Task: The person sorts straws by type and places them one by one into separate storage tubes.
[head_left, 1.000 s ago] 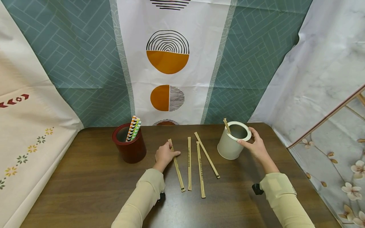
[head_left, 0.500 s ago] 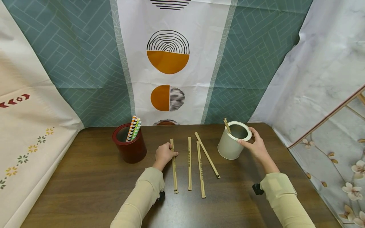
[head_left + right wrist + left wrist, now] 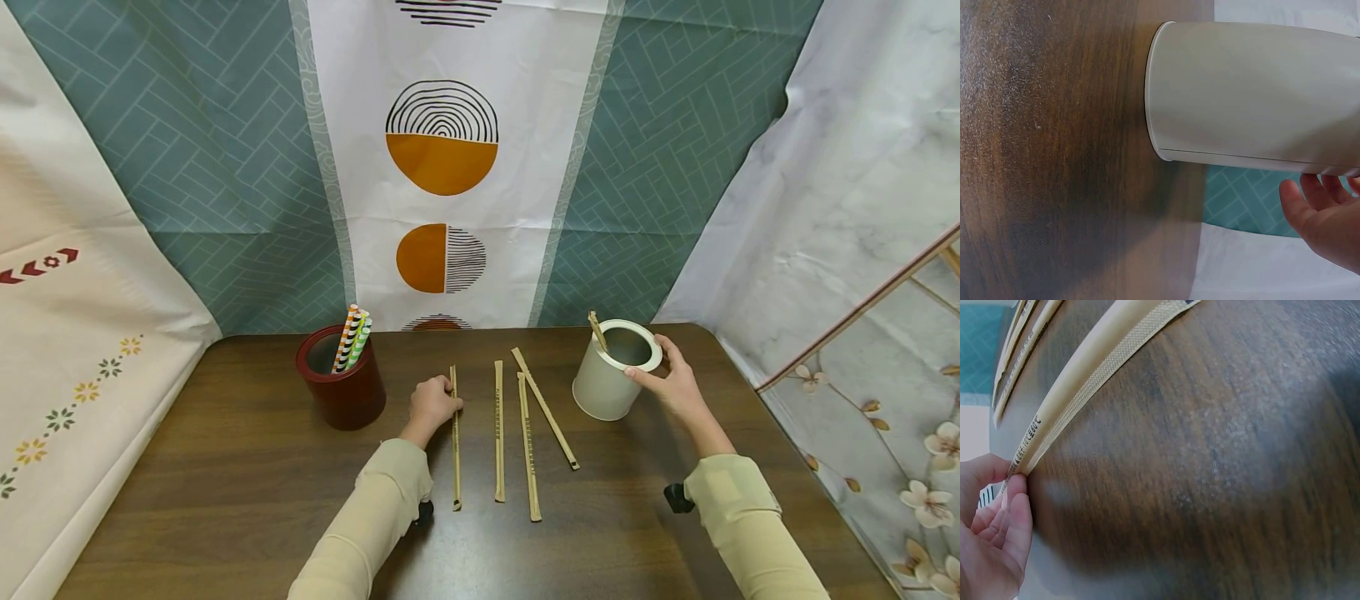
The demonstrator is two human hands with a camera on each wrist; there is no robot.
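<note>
In the head view my left hand pinches a paper-wrapped straw near its far end, between thumb and fingers. The left wrist view shows this wrapped straw with printing on its wrapper, standing on its narrow edge. To the right, my right hand holds an off-white canister by its upper right side, thumb in front and fingers behind. The canister stands upright, and one wrapped straw leans out of it. The right wrist view has the canister's side and my curled fingers against it.
Three more wrapped straws lie between the hands: one straight, one slightly slanted, one diagonal. At the left a dark red canister holds several striped straws. Patterned cloth hangs behind the wooden table.
The near end of the wrapped straw in my left hand has swung left, and the straw has turned onto its edge. My right hand and the off-white canister have stayed in place.
</note>
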